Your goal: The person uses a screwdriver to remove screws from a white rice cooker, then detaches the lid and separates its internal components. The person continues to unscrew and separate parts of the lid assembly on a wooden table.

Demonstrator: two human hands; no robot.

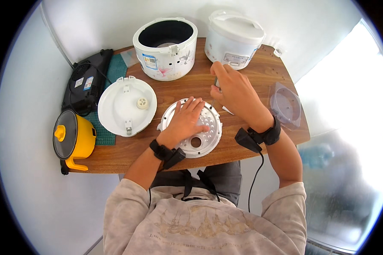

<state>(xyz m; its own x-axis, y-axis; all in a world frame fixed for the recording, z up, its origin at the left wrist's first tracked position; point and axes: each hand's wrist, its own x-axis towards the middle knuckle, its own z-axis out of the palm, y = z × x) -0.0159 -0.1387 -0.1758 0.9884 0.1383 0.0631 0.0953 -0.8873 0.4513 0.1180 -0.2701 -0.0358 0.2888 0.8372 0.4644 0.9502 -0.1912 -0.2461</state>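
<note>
A round metal inner lid plate [209,138] with rows of dimples and one round hole lies near the table's front edge. My left hand [184,121] rests flat on it, fingers spread. Above the plate's right side, my right hand [238,91] is closed round the grey handle of a screwdriver [217,81]. The thin shaft points down at the plate's upper right rim; whether its tip touches a screw is too small to tell. Just left of the plate, a white outer lid shell [115,106] lies with its inside up.
Behind stand an open white rice cooker body [161,63] and a closed white rice cooker [232,40]. On the left are a black appliance [83,87], a green cutting mat [105,135] and a yellow electric pot [84,138]. A clear plastic piece [286,104] lies at the right edge.
</note>
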